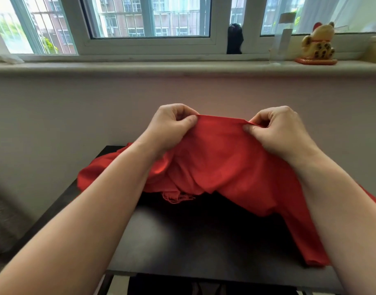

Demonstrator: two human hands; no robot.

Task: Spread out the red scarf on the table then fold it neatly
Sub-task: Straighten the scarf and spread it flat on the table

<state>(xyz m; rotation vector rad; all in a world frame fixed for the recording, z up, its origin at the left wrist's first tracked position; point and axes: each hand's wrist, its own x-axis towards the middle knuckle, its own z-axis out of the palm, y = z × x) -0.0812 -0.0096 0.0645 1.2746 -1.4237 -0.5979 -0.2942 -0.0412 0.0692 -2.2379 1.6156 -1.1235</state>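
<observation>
At the far left, the dark surface (182,241) runs in from its left corner, and a bunched part of the red scarf (216,162) spills over that far-left edge. The left hand (172,126) is raised above the surface, fingers curled and thumb pressed to them, pinching the scarf's top edge at its left end. Below this hand the cloth hangs in loose folds, and a fringe (176,198) of thin red threads dangles just above the surface.

Between the two hands the held edge is stretched into a nearly straight line, lifted clear of the surface, with the fabric draping down from it toward the person. The right hand (276,133) grips the same edge at its right end, thumb and curled fingers closed on the cloth; a small fold seems to be tucked under its fingers, though that is hard to make out. From there the scarf falls down and to the right, passing under the right forearm and lying on the surface near its front right part.

Behind, on the windowsill (140,67), a black object (235,39) stands right of centre, then a tall clear container (281,39), then a golden lucky cat figurine (318,44) on a red base.
</observation>
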